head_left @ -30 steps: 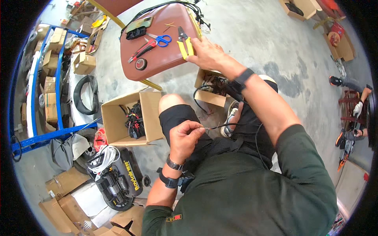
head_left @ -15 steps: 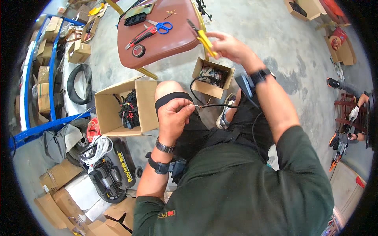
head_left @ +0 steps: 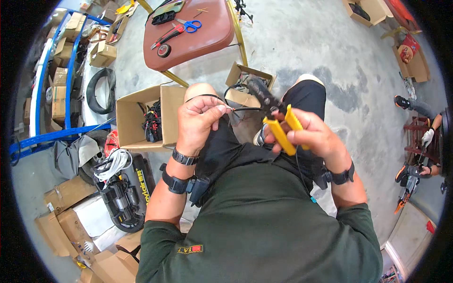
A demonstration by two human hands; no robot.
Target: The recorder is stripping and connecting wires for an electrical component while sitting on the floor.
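My left hand (head_left: 197, 123) pinches a thin black cable (head_left: 238, 109) in front of my left knee, with bare wire ends showing at the fingertips. My right hand (head_left: 311, 137) grips a yellow-handled wire stripper (head_left: 279, 123), its dark jaws pointing up and left toward the cable end. Both hands sit close together above my lap. I wear a dark green shirt, black shorts, and black straps on both wrists.
A reddish-brown stool top (head_left: 198, 33) ahead carries blue scissors (head_left: 188, 26), a red-handled tool and a tape roll (head_left: 164, 50). An open cardboard box (head_left: 130, 118) with wiring stands at my left, a smaller box (head_left: 240, 80) ahead. A blue rack (head_left: 42, 137), cartons, and another person (head_left: 424, 141) at right.
My right hand lifted the yellow stripper off the stool and brought it down to the cable held by my left hand. The view tilted downward.
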